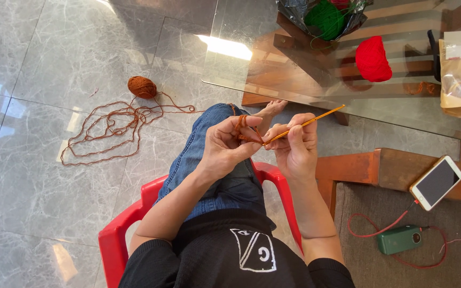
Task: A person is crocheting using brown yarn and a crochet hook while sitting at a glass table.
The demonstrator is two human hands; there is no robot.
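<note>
One tan paper pouch (460, 77) with a small green label and a white tag stands at three o'clock on the glass surface (241, 64); a dark plastic bag (348, 21) holding one green yarn ball (325, 20) sits at twelve o'clock. One red yarn ball (373, 58) lies between them.

My right hand (297, 146) is closed around one orange crochet hook (308, 122); its long axis runs from eight o'clock to two o'clock, the free end pointing to two o'clock and the working end meeting the brown yarn (244, 130) at centre. My left hand (225, 144) is curled, fingers pinching that yarn, which wraps over my index finger.

One brown yarn ball (142, 87) rests on the floor at ten o'clock, a loose tangle of strand (108, 130) beside it.

At four o'clock lie one white phone (436, 182) and one green power bank (399, 239), joined by a red cable (369, 232).

I sit on one red plastic chair (116, 234).
</note>
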